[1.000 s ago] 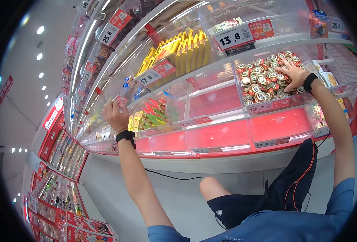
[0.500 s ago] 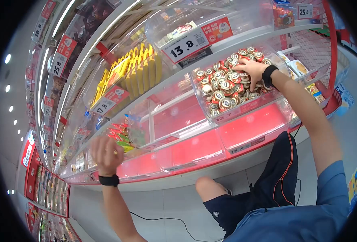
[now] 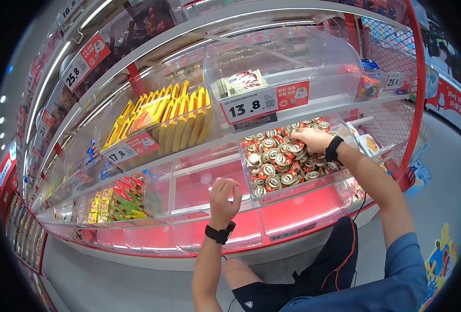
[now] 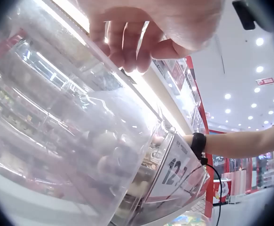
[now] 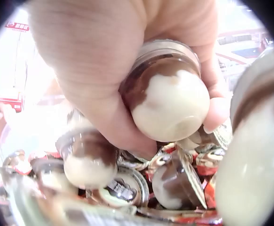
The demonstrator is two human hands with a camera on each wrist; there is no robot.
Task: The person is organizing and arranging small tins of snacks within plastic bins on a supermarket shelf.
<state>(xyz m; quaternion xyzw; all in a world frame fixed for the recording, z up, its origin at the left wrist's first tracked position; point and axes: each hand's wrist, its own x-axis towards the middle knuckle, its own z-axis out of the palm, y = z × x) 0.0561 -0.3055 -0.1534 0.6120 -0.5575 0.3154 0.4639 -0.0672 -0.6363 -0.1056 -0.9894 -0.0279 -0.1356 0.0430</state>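
Note:
In the right wrist view, my right hand (image 5: 90, 56) grips a small chocolate cup (image 5: 170, 103) with a brown-and-white rounded body, between thumb and fingers. Below it lie more such cups (image 5: 90, 165), some on their sides. From the head view, the right hand (image 3: 314, 139) is inside a clear bin (image 3: 314, 188) heaped with these foil-lidded cups. My left hand (image 3: 223, 202) is raised in front of the shelf, left of that bin, fingers loosely bent and holding nothing. The left wrist view has its bent fingers (image 4: 130, 47) above a clear bin wall.
Yellow packets (image 3: 183, 117) fill a bin on the upper left, and red-and-green packets (image 3: 129, 197) one below. A price sign (image 3: 248, 108) projects above the cup bin. Red wire mesh (image 3: 392, 62) closes the right end. A dark cable (image 4: 217, 179) hangs by the right wrist.
The head view has turned toward the right end of the shelf. My left hand has moved right, closer to the cup bin. The right hand, earlier spread over the cups, has its fingers drawn in.

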